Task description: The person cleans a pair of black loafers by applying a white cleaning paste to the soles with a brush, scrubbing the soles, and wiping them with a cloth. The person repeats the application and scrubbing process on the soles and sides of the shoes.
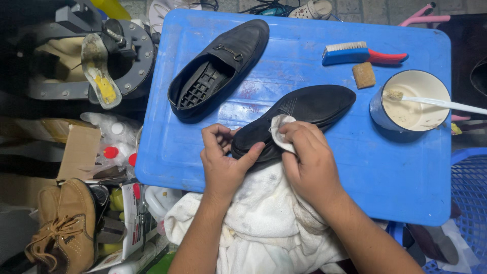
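Two hands work one black shoe [304, 109] lying sole-up on the blue table [406, 172]. Left hand [223, 162] clamps its heel, thumb pressed on the sole. Just right, right hand [309, 162] pinches a white rag [279, 129] against the sole. Farther right stands a cup [411, 101].

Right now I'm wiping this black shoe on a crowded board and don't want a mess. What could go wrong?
The cup of pale paste, stick poking out, stands near the shoe's toe; a push might tip it. The left hand grips only the heel, so the shoe may slip. The right hand's small cloth could smear grime.
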